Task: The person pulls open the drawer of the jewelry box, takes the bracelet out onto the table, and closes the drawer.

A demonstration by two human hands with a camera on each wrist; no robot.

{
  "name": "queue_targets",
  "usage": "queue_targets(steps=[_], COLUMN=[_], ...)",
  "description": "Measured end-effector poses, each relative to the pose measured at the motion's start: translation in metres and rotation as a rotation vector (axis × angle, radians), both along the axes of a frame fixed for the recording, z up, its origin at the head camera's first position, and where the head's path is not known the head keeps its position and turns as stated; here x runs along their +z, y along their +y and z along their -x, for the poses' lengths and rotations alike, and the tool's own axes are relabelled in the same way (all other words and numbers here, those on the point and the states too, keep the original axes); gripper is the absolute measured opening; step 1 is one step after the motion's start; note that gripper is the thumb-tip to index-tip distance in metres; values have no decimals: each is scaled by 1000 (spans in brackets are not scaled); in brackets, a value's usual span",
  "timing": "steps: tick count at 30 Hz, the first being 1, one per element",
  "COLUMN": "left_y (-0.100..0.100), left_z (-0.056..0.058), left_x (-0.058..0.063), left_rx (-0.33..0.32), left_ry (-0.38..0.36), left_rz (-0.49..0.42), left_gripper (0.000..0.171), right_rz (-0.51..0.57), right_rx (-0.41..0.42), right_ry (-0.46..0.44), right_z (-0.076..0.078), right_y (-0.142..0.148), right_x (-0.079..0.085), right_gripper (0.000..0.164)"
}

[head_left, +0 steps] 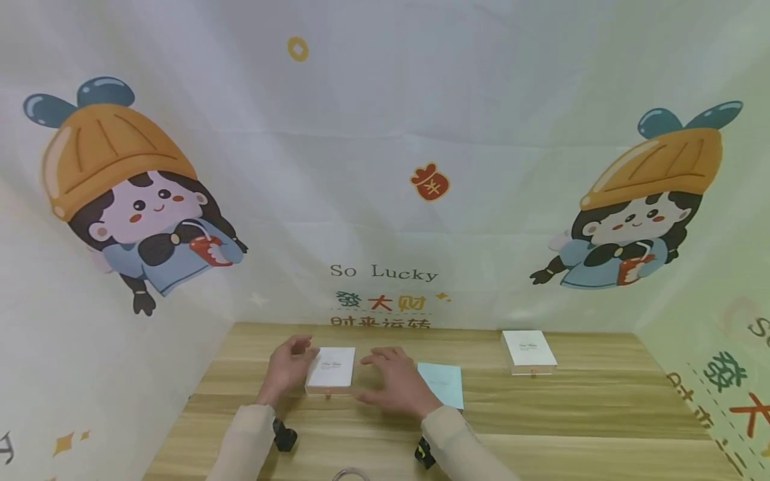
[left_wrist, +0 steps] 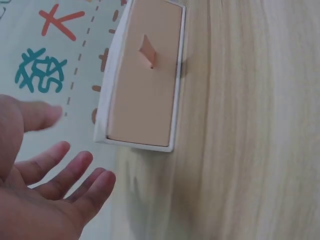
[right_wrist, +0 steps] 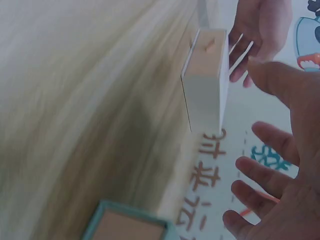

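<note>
Between my two hands a white drawer box (head_left: 331,369) lies on the wooden table. Its tan front (left_wrist: 145,80) carries a small pull tab, plain in the left wrist view. At the box's left side is my left hand (head_left: 289,369), fingers spread and loosely bent, with a gap to the box in the left wrist view. To the right, my right hand (head_left: 394,382) holds nothing; its thumb and fingers are apart from the box in the right wrist view. A light blue box (head_left: 444,384) sits by the right hand, partly hidden behind the wrist.
Another white drawer box (head_left: 529,352) stands farther right near the back of the table (head_left: 577,401). A printed cloth (head_left: 361,220) rises behind and along both sides. Part of a round ring-like object (head_left: 351,471) shows at the bottom edge.
</note>
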State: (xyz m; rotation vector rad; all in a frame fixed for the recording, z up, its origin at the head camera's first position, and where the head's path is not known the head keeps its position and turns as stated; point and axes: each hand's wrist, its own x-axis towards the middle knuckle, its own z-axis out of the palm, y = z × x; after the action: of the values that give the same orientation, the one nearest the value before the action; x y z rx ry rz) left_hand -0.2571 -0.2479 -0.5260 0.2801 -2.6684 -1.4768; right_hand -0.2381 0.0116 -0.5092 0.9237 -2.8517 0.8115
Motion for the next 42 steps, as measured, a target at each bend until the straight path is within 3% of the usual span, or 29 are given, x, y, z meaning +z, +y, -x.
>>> queue_targets(steps=[9, 21, 29, 42], left_y=[17, 64, 89, 121], left_z=[-14, -30, -34, -24], left_x=[10, 17, 15, 7], left_rx=[-150, -278, -398, -519], left_ry=[109, 202, 179, 8], left_rz=[41, -9, -69, -140], left_gripper=[57, 54, 59, 68], right_rz=[14, 132, 215, 416], right_rx=[13, -119, -210, -413], right_ry=[65, 101, -29, -321], right_z=[-5, -18, -29, -52], right_y=[44, 93, 118, 139], right_x=[10, 10, 12, 3], right_gripper=[72, 78, 86, 92])
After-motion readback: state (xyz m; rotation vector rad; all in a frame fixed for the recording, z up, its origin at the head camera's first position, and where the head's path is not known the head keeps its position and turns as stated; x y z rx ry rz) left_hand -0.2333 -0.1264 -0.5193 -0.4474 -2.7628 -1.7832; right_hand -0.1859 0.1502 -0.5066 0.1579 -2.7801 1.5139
